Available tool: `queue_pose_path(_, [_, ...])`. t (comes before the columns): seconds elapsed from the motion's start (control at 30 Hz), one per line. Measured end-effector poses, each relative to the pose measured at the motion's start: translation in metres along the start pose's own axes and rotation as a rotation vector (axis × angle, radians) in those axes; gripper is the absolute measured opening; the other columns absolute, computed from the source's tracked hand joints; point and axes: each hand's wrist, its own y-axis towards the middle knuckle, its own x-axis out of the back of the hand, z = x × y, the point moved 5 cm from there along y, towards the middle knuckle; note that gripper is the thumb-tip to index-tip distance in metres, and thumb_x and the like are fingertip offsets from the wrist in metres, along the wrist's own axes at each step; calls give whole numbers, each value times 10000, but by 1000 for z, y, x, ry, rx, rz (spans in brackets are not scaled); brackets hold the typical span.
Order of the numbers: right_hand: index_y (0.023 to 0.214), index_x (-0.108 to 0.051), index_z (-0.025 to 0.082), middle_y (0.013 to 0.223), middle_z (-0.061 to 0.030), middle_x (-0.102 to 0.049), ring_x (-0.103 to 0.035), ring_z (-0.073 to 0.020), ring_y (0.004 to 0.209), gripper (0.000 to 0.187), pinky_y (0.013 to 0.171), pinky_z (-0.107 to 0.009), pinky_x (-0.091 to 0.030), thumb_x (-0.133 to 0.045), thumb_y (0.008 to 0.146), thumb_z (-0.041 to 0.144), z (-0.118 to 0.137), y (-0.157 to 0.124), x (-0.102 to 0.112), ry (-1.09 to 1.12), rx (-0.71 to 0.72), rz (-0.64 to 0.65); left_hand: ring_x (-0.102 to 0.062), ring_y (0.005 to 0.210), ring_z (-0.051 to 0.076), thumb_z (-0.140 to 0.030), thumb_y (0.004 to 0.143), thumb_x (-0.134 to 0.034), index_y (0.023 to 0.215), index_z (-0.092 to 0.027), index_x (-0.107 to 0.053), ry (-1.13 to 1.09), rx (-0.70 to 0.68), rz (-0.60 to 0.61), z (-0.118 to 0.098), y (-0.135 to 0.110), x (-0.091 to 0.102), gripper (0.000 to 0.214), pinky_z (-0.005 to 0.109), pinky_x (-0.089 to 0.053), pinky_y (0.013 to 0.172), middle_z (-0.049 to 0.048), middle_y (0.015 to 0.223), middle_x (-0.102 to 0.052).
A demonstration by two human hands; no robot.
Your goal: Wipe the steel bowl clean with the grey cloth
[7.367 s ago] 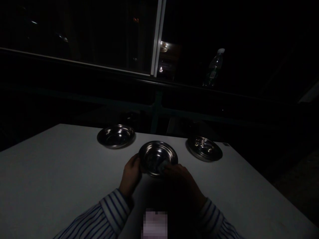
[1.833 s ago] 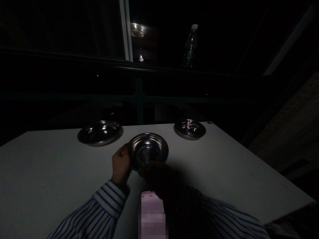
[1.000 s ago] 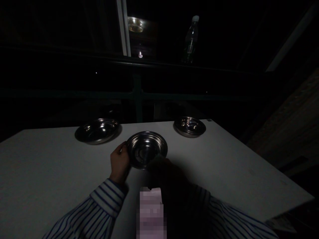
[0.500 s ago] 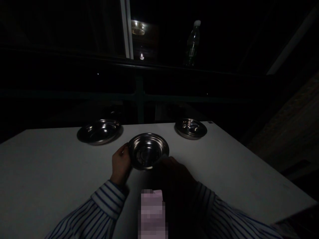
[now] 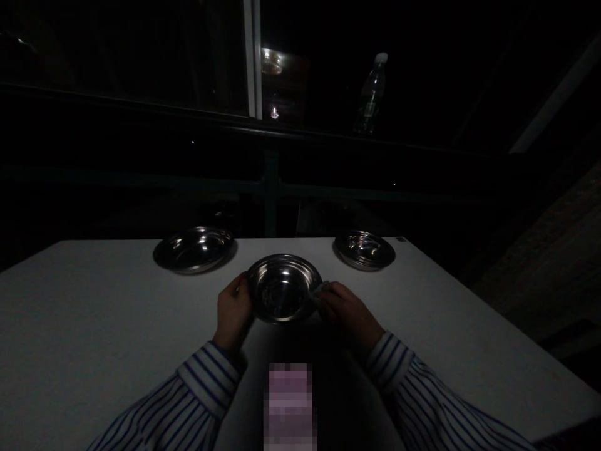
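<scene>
A steel bowl (image 5: pixel 282 288) stands on the white table (image 5: pixel 94 326) right in front of me. My left hand (image 5: pixel 233 313) curls around its left rim and holds it. At the bowl's right rim, my right hand (image 5: pixel 350 313) has its fingers closed on a small pale cloth (image 5: pixel 321 288) that touches the rim. Both sleeves are striped. The light is very dim.
A second steel bowl (image 5: pixel 194 249) sits at the back left, and a stack of steel bowls (image 5: pixel 365 249) at the back right near the table's corner. A plastic bottle (image 5: pixel 372 94) stands on a dark ledge beyond. The table's right edge runs diagonally toward me.
My right hand has moved from the bowl's near side out of shadow to its right rim, with the cloth. My left hand has kept its hold on the left rim.
</scene>
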Motion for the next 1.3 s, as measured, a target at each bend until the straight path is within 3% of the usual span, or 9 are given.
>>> queue_pose_path(0.1, [1021,-585,145,990,-89,-564,-525,-179,899,211,775,-314,-481,-480,839,119,4,-2,0,-3,-16,19,-613,973,233,-260,802,-448,1088,-66,-618,-19,18,-20,1,0,-1,386,333,-457,853,149,1077,-659])
queue_pose_path(0.23, [1082,-557,198,1036,-66,-563,-540,-173,898,244,724,-290,-495,-493,847,180,14,-6,-2,72,12,112,-631,924,225,-288,797,-453,1069,-97,-631,-62,19,22,5,2,-4,378,331,-471,822,129,1036,-678])
queue_pose_path(0.43, [948,-613,155,944,-69,-542,-543,-153,897,218,833,-287,-458,-422,856,103,-10,14,9,47,-87,4,-636,902,231,-308,791,-448,1055,-104,-636,-76,-25,49,8,3,-4,383,350,-477,809,126,1016,-685])
queue_pose_path(0.63, [970,-615,191,930,-60,-544,-555,-138,827,231,722,-242,-474,-405,880,158,2,7,8,99,-60,145,-630,922,233,-293,795,-435,1059,-104,-633,-41,-26,49,7,3,-5,380,345,-469,823,126,1038,-677])
queue_pose_path(0.83, [960,-634,152,950,-71,-545,-555,-147,875,244,818,-269,-439,-421,850,108,-20,30,12,26,-119,77,-623,929,229,-311,808,-415,1044,-106,-634,-50,-54,72,2,0,-5,382,331,-466,812,116,1027,-681])
queue_pose_path(1.07, [883,-624,170,897,-49,-533,-562,-122,792,231,743,-237,-447,-393,887,177,-7,11,11,75,-117,153,-637,841,226,-322,791,-424,982,-112,-648,-107,-53,127,3,0,-9,362,330,-479,753,106,928,-701])
queue_pose_path(1.3, [993,-634,141,924,-71,-564,-561,-144,873,257,825,-252,-417,-416,858,126,-31,46,10,-12,-158,94,-637,809,225,-335,787,-417,947,-122,-657,-90,-88,110,1,-1,-8,358,328,-481,724,95,892,-704])
